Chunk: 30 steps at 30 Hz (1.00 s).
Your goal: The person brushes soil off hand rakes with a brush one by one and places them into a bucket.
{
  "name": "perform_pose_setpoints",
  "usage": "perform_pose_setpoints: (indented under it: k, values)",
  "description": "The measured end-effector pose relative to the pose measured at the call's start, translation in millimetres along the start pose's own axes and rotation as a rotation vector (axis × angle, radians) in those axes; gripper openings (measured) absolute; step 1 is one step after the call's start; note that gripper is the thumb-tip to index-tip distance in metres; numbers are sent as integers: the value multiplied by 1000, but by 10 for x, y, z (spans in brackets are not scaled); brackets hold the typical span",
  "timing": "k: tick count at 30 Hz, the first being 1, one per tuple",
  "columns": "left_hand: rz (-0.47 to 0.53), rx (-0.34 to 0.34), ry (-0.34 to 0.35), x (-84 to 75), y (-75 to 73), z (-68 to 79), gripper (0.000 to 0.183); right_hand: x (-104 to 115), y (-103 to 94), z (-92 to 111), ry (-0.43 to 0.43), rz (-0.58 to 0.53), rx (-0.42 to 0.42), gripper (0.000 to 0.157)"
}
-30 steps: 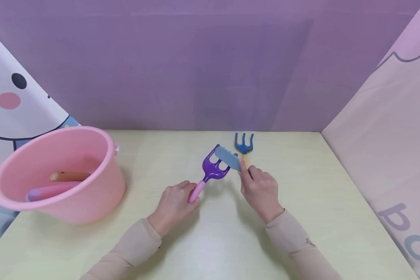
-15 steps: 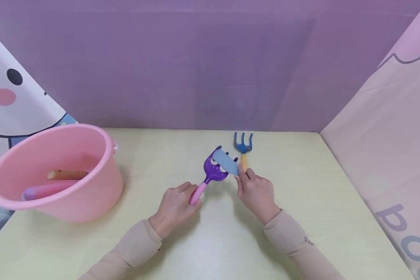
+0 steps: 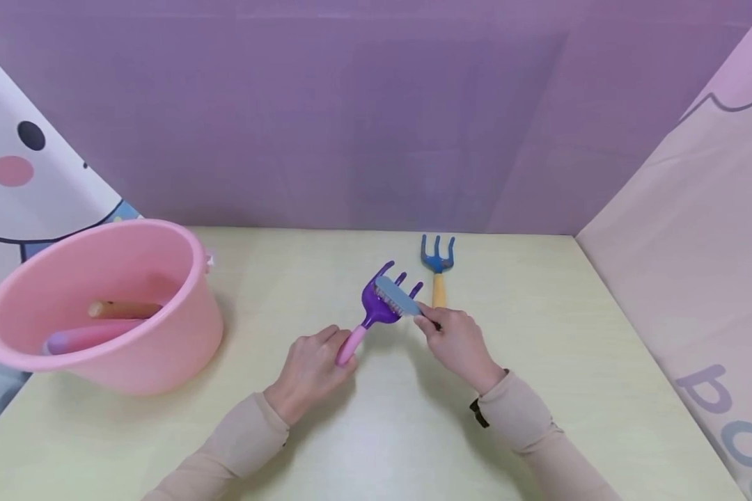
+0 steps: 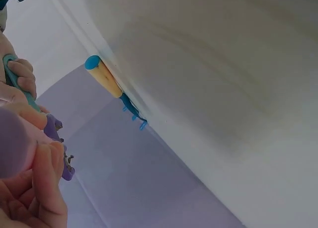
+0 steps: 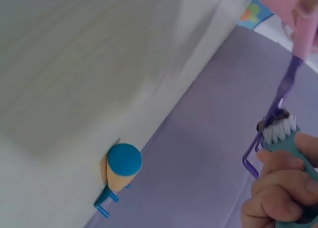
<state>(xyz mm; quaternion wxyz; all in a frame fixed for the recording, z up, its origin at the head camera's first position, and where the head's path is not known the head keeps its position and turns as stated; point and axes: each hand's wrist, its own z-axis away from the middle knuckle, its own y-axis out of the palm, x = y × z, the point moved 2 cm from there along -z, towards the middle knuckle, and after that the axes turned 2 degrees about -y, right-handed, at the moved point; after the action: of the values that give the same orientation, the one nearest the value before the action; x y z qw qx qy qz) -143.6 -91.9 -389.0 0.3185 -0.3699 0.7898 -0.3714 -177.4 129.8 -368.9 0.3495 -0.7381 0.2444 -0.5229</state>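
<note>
My left hand (image 3: 313, 365) grips the pink handle of a purple three-pronged hand rake (image 3: 379, 304), its prongs pointing up and away over the table. Fingers of my right hand (image 3: 460, 348) curl round the handle of a blue brush (image 3: 397, 293). In the right wrist view the white bristles (image 5: 279, 130) press against the rake's head, where dark dirt clings. Dark specks also show on the prongs in the left wrist view. Behind my right hand a second hand rake (image 3: 437, 268), blue with a yellow handle, lies on the table; dark patches mark its head.
On the left stands a large pink bucket (image 3: 182, 327) with a wooden-coloured handle (image 3: 124, 310) and a pink-purple handle (image 3: 94, 337) inside. The pale table (image 3: 539, 417) meets a purple backdrop (image 3: 376, 125) at the back and a printed side panel (image 3: 695, 278) on the right.
The brush has moved from the prong tips down toward the base of the rake's head and has turned, so its bristles now show. My left hand has stayed nearly still.
</note>
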Motion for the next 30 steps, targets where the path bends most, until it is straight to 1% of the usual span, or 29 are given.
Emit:
perform_pose_setpoints:
  k: [3, 5, 7, 8, 9, 10, 11, 14, 15, 16, 17, 18, 19, 23, 26, 27, 30]
  values:
    - [4, 26, -24, 11, -17, 4, 16, -32, -12, -32, 97, -116, 72, 33]
    - [9, 40, -45, 19, -32, 5, 17, -47, -31, -54, 140, -203, 87, 34]
    - [10, 49, -53, 21, -53, 0, 18, -46, -56, -65, 158, -267, 54, 34]
    - [14, 50, -55, 18, -63, -5, 18, -39, -64, -66, 147, -278, 26, 34]
    - [16, 51, -51, 14, -71, -11, 18, -29, -68, -67, 112, -257, -8, 34]
    - [20, 51, -47, 7, -80, -18, 17, -13, -69, -65, 53, -204, -51, 34]
    - [23, 49, -42, -1, -89, -26, 17, 8, -64, -62, -26, -105, -97, 34]
    - [28, 41, -29, -26, -107, -42, 16, 62, -16, -43, -268, 292, -269, 34]
    - [28, 39, -25, -32, -111, -44, 15, 72, 3, -36, -325, 409, -330, 34]
    - [27, 38, -21, -40, -112, -45, 15, 77, 21, -28, -358, 482, -372, 35]
    - [22, 38, -17, -45, -110, -44, 14, 79, 37, -22, -370, 517, -392, 34]
    - [18, 36, -15, -49, -109, -43, 14, 76, 51, -20, -360, 511, -391, 33]
    - [15, 37, -13, -52, -107, -40, 13, 75, 61, -21, -341, 481, -376, 33]
    - [4, 25, -9, -56, -105, -28, 13, 89, 70, -20, -217, 255, -242, 31]
    - [8, 17, -10, -53, -106, -24, 13, 105, 61, -21, -147, 140, -164, 31]
    - [11, 18, -11, -52, -107, -25, 13, 109, 58, -20, -132, 118, -149, 31]
    - [11, 30, -13, -52, -108, -28, 13, 103, 54, -21, -108, 103, -129, 32]
